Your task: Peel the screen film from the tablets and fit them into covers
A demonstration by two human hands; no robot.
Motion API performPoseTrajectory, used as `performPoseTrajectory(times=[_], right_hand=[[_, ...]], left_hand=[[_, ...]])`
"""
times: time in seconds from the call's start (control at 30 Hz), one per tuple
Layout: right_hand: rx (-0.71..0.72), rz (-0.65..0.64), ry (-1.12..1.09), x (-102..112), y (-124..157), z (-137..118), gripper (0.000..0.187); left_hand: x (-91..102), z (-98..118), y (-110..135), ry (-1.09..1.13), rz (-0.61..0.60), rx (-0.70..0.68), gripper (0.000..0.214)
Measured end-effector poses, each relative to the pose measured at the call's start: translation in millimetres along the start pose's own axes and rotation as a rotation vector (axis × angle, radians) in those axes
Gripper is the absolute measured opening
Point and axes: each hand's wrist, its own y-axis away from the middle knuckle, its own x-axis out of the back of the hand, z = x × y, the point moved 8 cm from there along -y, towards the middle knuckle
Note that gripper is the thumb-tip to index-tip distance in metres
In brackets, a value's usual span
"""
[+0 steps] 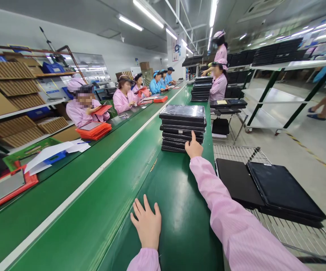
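Note:
My left hand lies flat and open on the green conveyor belt, fingers spread, holding nothing. My right arm in a pink sleeve stretches forward. My right hand reaches the near side of a stack of black trays on the belt, one finger raised against the stack and the other fingers curled. The top tray is wrapped in shiny film.
A wire cart at my right carries flat black trays. More black stacks stand further down the belt. Several seated people in pink and blue work along the left side with red trays. Shelves stand at right.

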Motion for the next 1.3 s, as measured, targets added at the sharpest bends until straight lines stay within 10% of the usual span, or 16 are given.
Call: performPoseTrajectory(times=[1.3], right_hand=[[0.209, 0.238, -0.026, 79, -31, -44, 0.06]], left_hand=[[-1.1, 3, -2, 0.0, -0.007, 0.014, 0.053]])
